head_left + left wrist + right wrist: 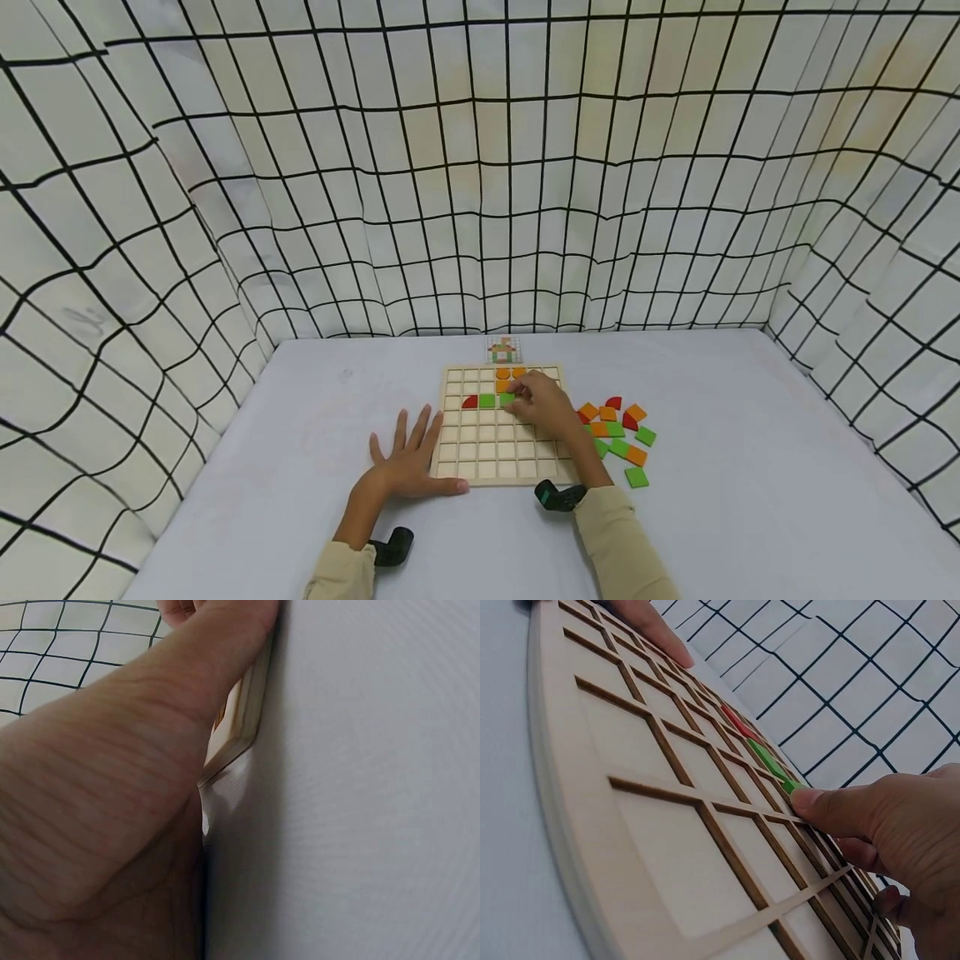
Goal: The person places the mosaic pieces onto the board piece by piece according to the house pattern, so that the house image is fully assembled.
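Observation:
A wooden grid board [468,454] lies on the table, divided into square cells. My right hand [543,406] reaches over its upper right part and pinches a green square tile [507,400] at a cell; the thumb tip is on the green tile [790,786] in the right wrist view. Left of it sit another green square tile [487,401] and a red quarter-circle tile [470,402]. Orange tiles [502,387] fill cells above. My left hand [408,471] spreads its fingers at the board's lower left corner, its thumb along the front edge.
Loose red, orange and green tiles [636,477] lie scattered on the white table [712,517] right of the board, partly behind the right forearm. A small card with a coloured pattern [503,350] lies beyond the board. Black-lined white netting [420,208] surrounds the table's back and sides.

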The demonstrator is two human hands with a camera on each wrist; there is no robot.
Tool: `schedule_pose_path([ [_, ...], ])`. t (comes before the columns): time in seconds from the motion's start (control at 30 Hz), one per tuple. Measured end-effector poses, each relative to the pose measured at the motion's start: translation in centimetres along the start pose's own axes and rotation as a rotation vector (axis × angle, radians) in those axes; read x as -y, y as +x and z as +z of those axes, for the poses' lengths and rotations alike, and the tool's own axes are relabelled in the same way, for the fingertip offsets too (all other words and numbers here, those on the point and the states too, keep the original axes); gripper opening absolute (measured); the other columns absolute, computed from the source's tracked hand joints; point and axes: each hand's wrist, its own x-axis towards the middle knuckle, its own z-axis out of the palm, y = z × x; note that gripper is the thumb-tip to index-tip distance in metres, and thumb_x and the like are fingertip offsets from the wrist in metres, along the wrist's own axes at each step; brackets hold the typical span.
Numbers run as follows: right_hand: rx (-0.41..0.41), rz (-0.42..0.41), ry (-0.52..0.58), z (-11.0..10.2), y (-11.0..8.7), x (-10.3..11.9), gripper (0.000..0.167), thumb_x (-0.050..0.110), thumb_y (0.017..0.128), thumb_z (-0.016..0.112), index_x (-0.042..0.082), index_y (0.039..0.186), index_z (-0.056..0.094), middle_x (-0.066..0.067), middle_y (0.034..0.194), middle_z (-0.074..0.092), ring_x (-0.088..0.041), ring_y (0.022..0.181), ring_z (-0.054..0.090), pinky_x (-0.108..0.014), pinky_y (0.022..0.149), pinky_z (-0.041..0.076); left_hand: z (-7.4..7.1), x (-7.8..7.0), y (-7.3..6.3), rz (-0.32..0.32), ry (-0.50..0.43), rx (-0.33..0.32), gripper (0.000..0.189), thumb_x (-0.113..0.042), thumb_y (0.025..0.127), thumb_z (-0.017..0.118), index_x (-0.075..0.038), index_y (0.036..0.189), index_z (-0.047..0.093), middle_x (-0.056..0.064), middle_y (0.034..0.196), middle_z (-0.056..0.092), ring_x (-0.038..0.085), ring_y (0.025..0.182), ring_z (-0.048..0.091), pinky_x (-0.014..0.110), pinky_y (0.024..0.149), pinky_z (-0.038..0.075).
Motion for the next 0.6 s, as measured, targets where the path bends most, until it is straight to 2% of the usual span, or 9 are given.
schedule_pose_path([
  [0.2,-0.018,0.053,-0.045,0.54,-0.02,0.63,0.018,0.024,0.085,0.077,0.014,0.099,0.073,0.001,0.094,0.063,-0.012,0.086,0.057,-0.031,0.077,0.051,0.17,-0.07,-0.14,-0.011,0.024,-0.001,0.120,-0.073,0.072,0.068,-0.014,0.158,0.009,0.010,0.166,-0.002,0.044,0.150,-0.012,0.077,0.105,-0.007],
  [0.3,-0.019,0.082,-0.040,0.65,0.08,0.85,0.018,0.024,0.084,0.078,0.014,0.098,0.074,0.001,0.093,0.062,-0.013,0.085,0.057,-0.031,0.076,0.051,0.19,0.06,-0.03,-0.007,0.007,-0.005,0.121,-0.075,0.071,0.067,-0.013,0.158,0.011,0.011,0.166,-0.001,0.044,0.149,-0.013,0.077,0.105,-0.010],
  [0.6,-0.026,0.081,-0.033,0.76,0.30,0.76,0.014,0.024,0.086,0.076,0.017,0.097,0.073,0.002,0.095,0.063,-0.011,0.085,0.058,-0.030,0.074,0.051,0.96,0.89,0.39,0.016,-0.026,-0.027,0.129,-0.088,0.064,0.059,-0.017,0.159,0.007,0.008,0.166,-0.006,0.040,0.149,-0.020,0.074,0.104,-0.018],
])
